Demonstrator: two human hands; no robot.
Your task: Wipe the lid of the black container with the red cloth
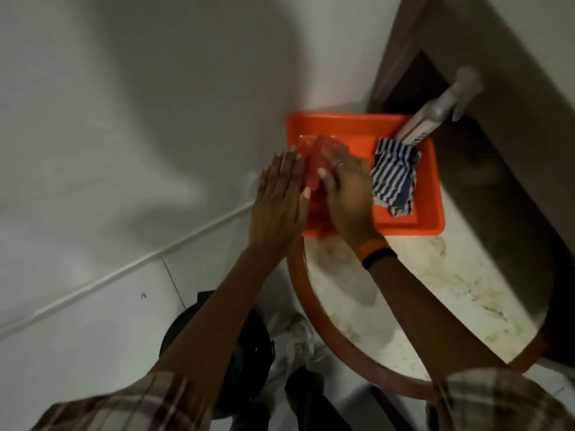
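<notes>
The red cloth (pixel 313 178) lies bunched at the left end of an orange tray (pixel 348 126), between both hands. My right hand (pixel 345 188) rests on top of it, with the fingers curled over the fabric. My left hand (pixel 277 203) is flat and straight-fingered against the cloth's left edge, its thumb touching the fabric. The black container (pixel 250 346) stands on the floor below the table, round and dark. My left forearm crosses over it and hides most of its lid. The picture is blurred by motion.
The tray sits on a round table (pixel 435 293) with a stained pale top and an orange rim. A blue-and-white striped cloth (pixel 393 178) and a grey pump bottle (pixel 435 113) lie in the tray's right part. A wall is at the left and a brown door frame at the right.
</notes>
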